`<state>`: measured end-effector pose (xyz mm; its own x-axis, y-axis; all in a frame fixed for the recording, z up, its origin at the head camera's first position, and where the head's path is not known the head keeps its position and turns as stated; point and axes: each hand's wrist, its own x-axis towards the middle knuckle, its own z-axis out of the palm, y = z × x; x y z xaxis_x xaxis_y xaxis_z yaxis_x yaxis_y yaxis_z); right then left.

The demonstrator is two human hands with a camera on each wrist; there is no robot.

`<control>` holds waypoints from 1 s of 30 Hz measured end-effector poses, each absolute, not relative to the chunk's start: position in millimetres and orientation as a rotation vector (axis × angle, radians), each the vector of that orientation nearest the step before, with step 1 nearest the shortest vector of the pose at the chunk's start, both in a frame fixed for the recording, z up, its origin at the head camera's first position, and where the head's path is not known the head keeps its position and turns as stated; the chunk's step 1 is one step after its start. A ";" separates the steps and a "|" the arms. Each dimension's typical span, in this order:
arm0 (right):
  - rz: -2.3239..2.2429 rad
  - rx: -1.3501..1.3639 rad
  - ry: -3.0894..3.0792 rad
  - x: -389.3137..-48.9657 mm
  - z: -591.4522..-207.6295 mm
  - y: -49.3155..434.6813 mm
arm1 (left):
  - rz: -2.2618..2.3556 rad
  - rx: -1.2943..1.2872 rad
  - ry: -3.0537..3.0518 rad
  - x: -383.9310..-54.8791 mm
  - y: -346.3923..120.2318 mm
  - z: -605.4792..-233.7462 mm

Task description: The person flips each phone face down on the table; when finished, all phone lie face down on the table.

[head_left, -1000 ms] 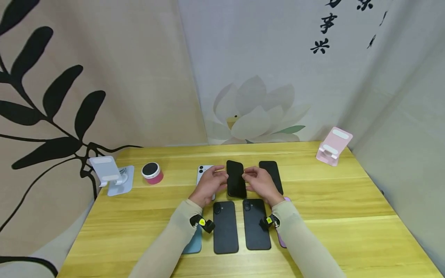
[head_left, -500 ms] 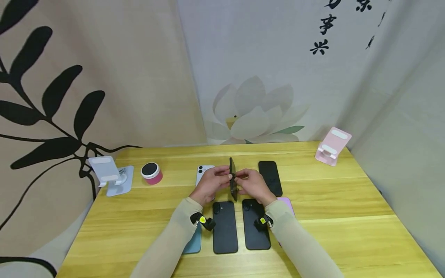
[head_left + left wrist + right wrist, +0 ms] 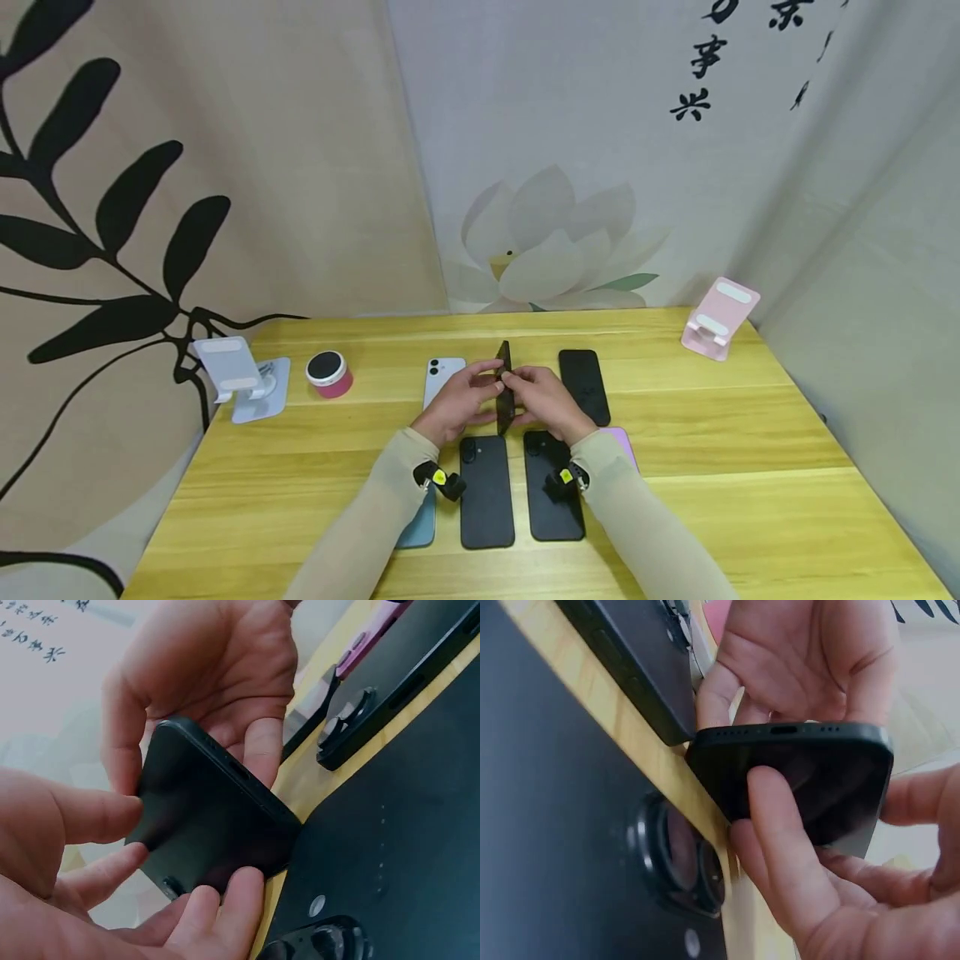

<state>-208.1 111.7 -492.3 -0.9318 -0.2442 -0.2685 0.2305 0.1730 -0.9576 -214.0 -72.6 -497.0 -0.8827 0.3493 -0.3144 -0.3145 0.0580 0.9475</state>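
A black phone [image 3: 506, 396] stands on its long edge between the two hands, its thin side turned up in the head view. My left hand [image 3: 459, 403] holds it from the left, with fingertips on its dark face in the left wrist view. From the other side my right hand [image 3: 546, 402] grips it, fingers spread against the glossy face [image 3: 817, 787] and thumb at the edge. The end with the charging port [image 3: 784, 730] points toward the wrist cameras. Just in front lie two dark phones, a left one [image 3: 487, 500] and a right one [image 3: 551, 508], backs up.
A white phone [image 3: 442, 371] and another black phone [image 3: 585, 383] flank the hands. Blue [image 3: 418, 525] and purple [image 3: 621, 437] phones lie partly under the arms. Farther out are a light blue stand [image 3: 258, 387], a pink round container [image 3: 330, 373] and a pink stand [image 3: 717, 319].
Both hands have turned the phone from lying with its dark face up to standing on edge. The right hand has moved left, closer to the left hand, uncovering more of the purple phone.
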 end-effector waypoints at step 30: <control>-1.824 -0.168 2.178 -192.5 -459.8 113.0 | 1.986 -0.067 1.808 -214.4 -87.1 -496.0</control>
<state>-192.5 113.0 -459.8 -0.9497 -0.2753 -0.1492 0.0985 0.1896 -0.9769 -214.4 -87.1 -496.0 -0.8972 0.2930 -0.3304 -0.3564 -0.0387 0.9335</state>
